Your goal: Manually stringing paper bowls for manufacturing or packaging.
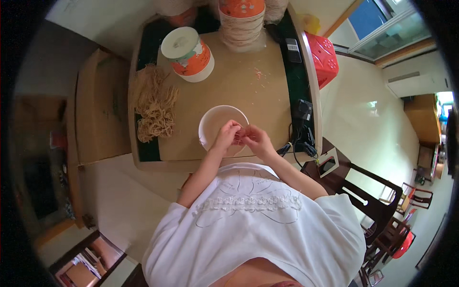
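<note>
Where the hands meet: as the fingertips come together over the white bowl, we find a small reddish piece between them, too small and too covered by fingers for us to tell its kind.
Left hand: its grip is nearly closed, thumb and fingertips pinched at the left of the reddish piece; we see it above the middle of the bowl.
Right hand: its grip is likewise drawn to a pinch, the tips meeting the piece from the right; the back of this hand reaches past the bowl's right rim.
Reddish piece: it sits at the very tips of both grips, well away from the palms, and above the bowl's opening.
Bowl: it stands upright near our edge of the bench, on a brown board; our hands hide part of its inside and its right rim.
Tan strands: they lie in a loose, tangled heap to the left of the bowl, apart from both grips, partly over the board's left edge.
Tub: orange and white with a pale round top, it stands beyond the bowl, near the strands.
Stacked bowls: a nested pile, the top one orange, stands farther back.
Pink crumbs: they lie scattered on the board, beyond the right hand.
Black cables: they coil at the bench's right side, near our right forearm.
</note>
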